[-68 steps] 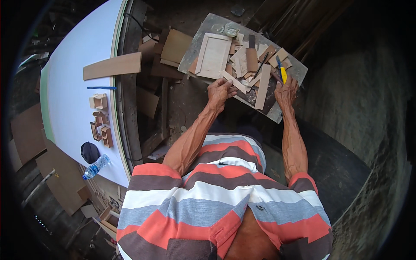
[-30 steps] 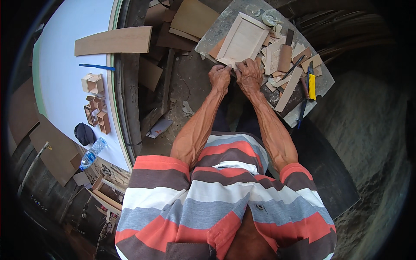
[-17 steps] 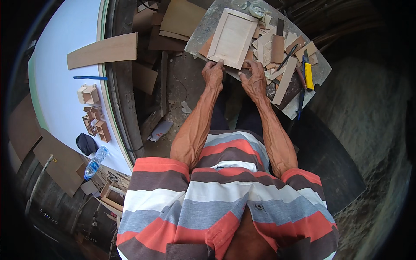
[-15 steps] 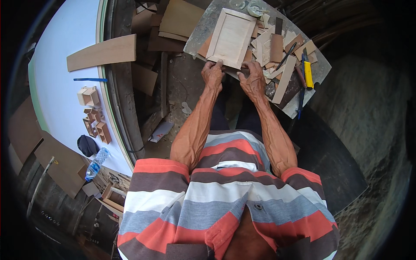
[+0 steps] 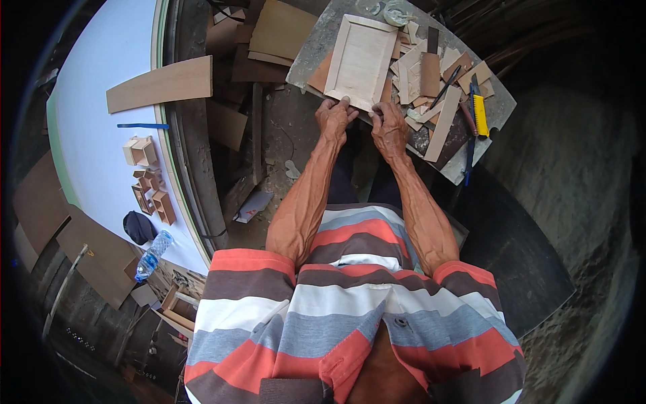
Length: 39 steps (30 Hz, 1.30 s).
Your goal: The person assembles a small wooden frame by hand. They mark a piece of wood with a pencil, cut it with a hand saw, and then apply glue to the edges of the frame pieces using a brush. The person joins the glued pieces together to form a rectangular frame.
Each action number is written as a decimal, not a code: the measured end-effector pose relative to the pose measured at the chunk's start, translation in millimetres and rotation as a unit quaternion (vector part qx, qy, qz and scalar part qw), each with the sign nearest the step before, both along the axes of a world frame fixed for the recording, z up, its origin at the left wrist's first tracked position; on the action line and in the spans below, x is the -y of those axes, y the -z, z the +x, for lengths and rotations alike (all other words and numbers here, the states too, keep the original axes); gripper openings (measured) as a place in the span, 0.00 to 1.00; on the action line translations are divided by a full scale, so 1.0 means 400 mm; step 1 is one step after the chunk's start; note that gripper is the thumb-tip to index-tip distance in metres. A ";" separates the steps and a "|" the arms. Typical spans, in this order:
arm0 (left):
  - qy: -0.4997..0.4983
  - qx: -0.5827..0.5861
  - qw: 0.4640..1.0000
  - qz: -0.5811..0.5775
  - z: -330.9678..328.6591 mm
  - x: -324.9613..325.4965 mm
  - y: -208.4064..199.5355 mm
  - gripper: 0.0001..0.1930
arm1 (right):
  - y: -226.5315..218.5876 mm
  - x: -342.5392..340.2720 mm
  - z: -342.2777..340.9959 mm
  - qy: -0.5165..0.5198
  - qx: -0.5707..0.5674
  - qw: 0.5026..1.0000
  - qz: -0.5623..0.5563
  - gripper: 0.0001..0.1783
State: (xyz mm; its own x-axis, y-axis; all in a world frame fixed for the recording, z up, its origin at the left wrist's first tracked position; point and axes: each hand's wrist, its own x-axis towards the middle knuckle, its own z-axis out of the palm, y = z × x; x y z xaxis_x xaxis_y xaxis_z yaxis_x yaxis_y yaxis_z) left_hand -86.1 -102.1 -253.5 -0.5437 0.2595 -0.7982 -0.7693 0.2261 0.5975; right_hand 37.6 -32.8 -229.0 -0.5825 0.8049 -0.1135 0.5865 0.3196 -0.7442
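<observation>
A pale wooden panel with a raised, mitred frame border (image 5: 361, 59) lies tilted on the small work table. My left hand (image 5: 334, 121) grips its near edge, thumb on top and fingers curled below. At the near right corner, my right hand (image 5: 389, 129) has its thumb and fingers closed on the edge; the fingertips are partly hidden. Beneath the panel shows a piece of brown board (image 5: 321, 74). Right of it lies a heap of thin wood offcuts (image 5: 409, 71).
On the table (image 5: 494, 111) lie a yellow cutter knife (image 5: 480, 116), a black pen (image 5: 449, 82) and a clear plastic bag (image 5: 398, 13). To the left, a white board (image 5: 87, 74) holds a curved wood strip (image 5: 161, 84), small wooden boxes (image 5: 140, 151), a dark cap (image 5: 138, 227) and a plastic bottle (image 5: 154, 256).
The panel has shifted slightly to the right and toward me at its near edge. My left thumb has slid a little along that edge, and my right fingers have closed in at the corner.
</observation>
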 end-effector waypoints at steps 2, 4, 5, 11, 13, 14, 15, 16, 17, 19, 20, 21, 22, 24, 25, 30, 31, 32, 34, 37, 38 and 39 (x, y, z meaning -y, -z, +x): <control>0.007 0.005 1.000 -0.012 -0.003 0.001 -0.011 0.11 | -0.005 0.004 0.003 0.004 -0.011 1.000 -0.027 0.06; 0.034 0.025 0.998 -0.039 -0.003 -0.004 -0.056 0.12 | -0.013 0.007 0.012 0.002 -0.019 0.999 -0.028 0.06; 0.053 0.022 0.997 -0.050 0.000 0.000 -0.070 0.12 | -0.018 0.011 0.012 -0.006 -0.025 1.000 -0.016 0.06; 0.113 -0.117 0.985 -0.047 0.037 0.024 -0.053 0.10 | -0.035 0.052 0.008 -0.008 -0.053 0.997 -0.052 0.05; 0.186 -0.274 0.939 -0.088 0.047 0.038 -0.043 0.09 | -0.033 0.062 0.006 0.003 -0.043 0.995 -0.095 0.07; 0.221 -0.349 0.904 -0.107 0.050 0.038 -0.056 0.09 | -0.043 0.064 0.001 0.012 -0.033 0.992 -0.119 0.08; 0.280 -0.448 0.841 -0.115 0.051 0.042 -0.069 0.08 | -0.052 0.064 -0.005 0.020 -0.022 0.989 -0.144 0.10; 0.334 -0.540 0.763 -0.122 0.048 0.050 -0.083 0.08 | -0.060 0.061 -0.011 0.055 -0.027 0.980 -0.191 0.11; 0.381 -0.623 0.672 -0.127 0.043 0.057 -0.102 0.08 | -0.081 0.051 -0.025 0.087 -0.033 0.967 -0.239 0.13; 0.428 -0.642 0.628 -0.105 0.045 0.078 -0.113 0.08 | -0.121 0.034 -0.052 0.112 0.013 0.961 -0.251 0.17; 0.452 -0.651 0.603 -0.090 0.042 0.081 -0.119 0.09 | -0.115 0.031 -0.051 0.115 0.024 0.966 -0.230 0.17; 0.464 -0.646 0.603 -0.063 0.033 0.079 -0.128 0.10 | -0.093 0.029 -0.046 0.119 0.035 0.970 -0.210 0.18; 0.477 -0.640 0.601 -0.035 0.022 0.074 -0.136 0.11 | -0.065 0.027 -0.039 0.123 0.046 0.973 -0.189 0.19; 0.454 -0.622 0.638 -0.025 -0.007 0.060 -0.158 0.14 | -0.017 0.025 -0.019 0.211 -0.035 0.922 -0.322 0.18; 0.419 -0.608 0.673 -0.041 -0.025 0.051 -0.168 0.16 | -0.017 0.021 -0.013 0.261 -0.073 0.885 -0.379 0.17; 0.378 -0.595 0.676 -0.215 -0.108 0.001 -0.110 0.26 | -0.005 0.025 0.024 0.347 -0.167 0.769 -0.511 0.13; 0.394 -0.576 0.679 -0.230 -0.115 -0.019 -0.105 0.27 | 0.003 0.030 0.024 0.354 -0.178 0.761 -0.514 0.12; 0.408 -0.555 0.683 -0.243 -0.114 -0.050 -0.114 0.28 | 0.005 0.035 0.024 0.361 -0.187 0.753 -0.517 0.12; 0.423 -0.521 0.692 -0.264 -0.117 -0.087 -0.109 0.30 | 0.009 0.041 0.025 0.372 -0.197 0.741 -0.522 0.12; 0.399 -0.459 0.737 -0.294 -0.137 -0.116 -0.076 0.30 | 0.011 0.046 0.016 0.376 -0.206 0.728 -0.535 0.11; 0.379 -0.418 0.768 -0.304 -0.146 -0.123 -0.065 0.28 | 0.016 0.049 0.013 0.375 -0.214 0.724 -0.538 0.11; 0.356 -0.375 0.796 -0.314 -0.153 -0.124 -0.056 0.26 | 0.020 0.051 0.011 0.373 -0.222 0.719 -0.542 0.10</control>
State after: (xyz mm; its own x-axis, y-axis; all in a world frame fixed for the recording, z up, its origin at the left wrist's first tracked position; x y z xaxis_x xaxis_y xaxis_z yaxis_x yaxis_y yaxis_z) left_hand -147.4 -52.6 -231.2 -0.8220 0.3936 -0.4115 0.2084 0.8805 0.4259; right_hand 42.0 -53.3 -236.9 -0.2069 0.4910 -0.8462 -0.0793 -0.8705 -0.4857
